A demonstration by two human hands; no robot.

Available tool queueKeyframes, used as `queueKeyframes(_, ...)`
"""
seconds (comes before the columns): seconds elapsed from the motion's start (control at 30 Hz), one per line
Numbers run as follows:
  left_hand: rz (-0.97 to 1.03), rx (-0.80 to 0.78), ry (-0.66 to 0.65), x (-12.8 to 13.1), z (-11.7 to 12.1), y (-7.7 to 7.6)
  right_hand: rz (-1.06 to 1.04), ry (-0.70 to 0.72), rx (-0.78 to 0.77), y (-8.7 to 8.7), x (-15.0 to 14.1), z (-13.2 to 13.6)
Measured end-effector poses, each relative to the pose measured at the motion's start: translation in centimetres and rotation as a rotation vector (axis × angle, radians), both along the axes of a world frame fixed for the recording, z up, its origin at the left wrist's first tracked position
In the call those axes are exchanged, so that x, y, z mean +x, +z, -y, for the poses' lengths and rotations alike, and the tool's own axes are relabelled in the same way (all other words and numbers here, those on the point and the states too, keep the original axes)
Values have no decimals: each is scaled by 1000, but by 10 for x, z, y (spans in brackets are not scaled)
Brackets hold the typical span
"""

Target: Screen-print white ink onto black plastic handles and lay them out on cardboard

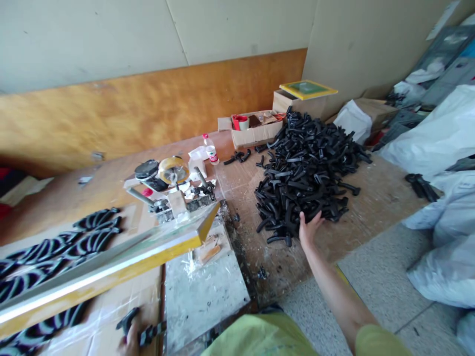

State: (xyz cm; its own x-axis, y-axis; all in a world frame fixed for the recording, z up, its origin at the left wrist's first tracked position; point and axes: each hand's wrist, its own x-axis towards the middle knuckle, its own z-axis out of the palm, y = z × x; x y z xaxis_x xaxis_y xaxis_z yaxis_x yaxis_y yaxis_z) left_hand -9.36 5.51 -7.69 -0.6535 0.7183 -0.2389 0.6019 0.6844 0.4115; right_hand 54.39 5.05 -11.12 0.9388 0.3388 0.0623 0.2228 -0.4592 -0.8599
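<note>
My right hand [309, 230] reaches to the near edge of a large heap of black plastic handle-like parts [302, 173]. Its thumb and fingers are spread, and the fingertips are partly lost against the dark parts. At the bottom left, my left hand [129, 342] is closed around a black curved part [128, 319], low over cardboard; much of this hand is cut off by the frame. Between the hands, a yellow-edged screen-printing frame [148, 257] tilts up over a grey metal base plate [204, 287].
Rows of black curved parts [63, 244] lie on cardboard behind the frame. Behind the clamps [159, 207] are a tape roll [173, 170] and a plastic bottle [211, 151]. An open carton [258, 134] stands near the wall. White sacks [445, 237] line the right.
</note>
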Motion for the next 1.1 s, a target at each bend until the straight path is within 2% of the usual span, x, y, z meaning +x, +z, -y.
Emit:
queueKeyframes(0.1, 80, -61, 72, 10, 1, 11, 32, 40, 87, 3, -31, -42)
queueKeyframes(0.17, 107, -33, 60, 19, 3, 21, 74, 87, 119, 7, -44, -64)
queueKeyframes(0.3, 77, -8, -21, 34, 6, 40, 88, 130, 59, 14, -47, -82)
queueKeyframes(0.4, 29, -49, -75, 38, 8, 48, 69, 276, -92, 20, -35, -68)
queueKeyframes(0.47, 2, -71, -87, 37, 10, 49, 60, 454, -214, 26, -22, -47)
queueKeyframes(0.53, -11, -85, -79, 35, 11, 46, 101, 556, -315, 33, -4, -17)
queueKeyframes(0.6, -11, -112, -79, 29, 11, 42, 239, 483, -383, 40, 18, 17)
queueKeyframes(0.7, -2, -161, -109, 20, 9, 34, 473, 203, -496, 45, 50, 68)
queueKeyframes(0.73, 0, -155, -115, 18, 9, 31, 499, 142, -544, 43, 59, 82)
queueKeyframes(0.8, 6, -121, -105, 15, 8, 25, 485, 111, -633, 38, 73, 101)
queueKeyframes(0.9, 1, -97, -52, 15, 9, 20, 418, 161, -695, 30, 80, 100)
queueKeyframes(1.0, 5, -90, -59, 17, 11, 23, 333, 142, -702, 29, 74, 76)
queueKeyframes(1.1, -22, -88, -133, 20, 14, 31, 278, 104, -643, 34, 60, 49)
